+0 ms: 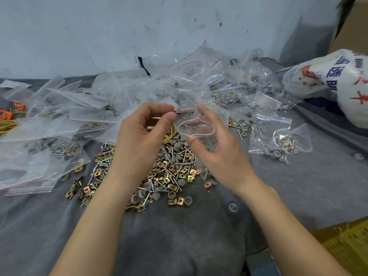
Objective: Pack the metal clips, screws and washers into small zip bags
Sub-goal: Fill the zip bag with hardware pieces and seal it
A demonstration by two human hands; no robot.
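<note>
A loose heap of brass-coloured metal clips, screws and grey round washers (169,174) lies on the grey cloth in front of me. Above it both hands hold one small clear zip bag (196,130) with a red strip, its mouth spread into an oval. My left hand (143,136) pinches the bag's left rim between thumb and forefinger. My right hand (217,148) grips the right side with thumb and fingers. I cannot tell what is inside the bag.
Empty zip bags (83,104) pile up at the left and back. Filled bags (278,144) lie at the right. A printed white sack (338,80) sits far right, a yellow crate (346,248) bottom right, orange and yellow rubber bands (8,120) far left.
</note>
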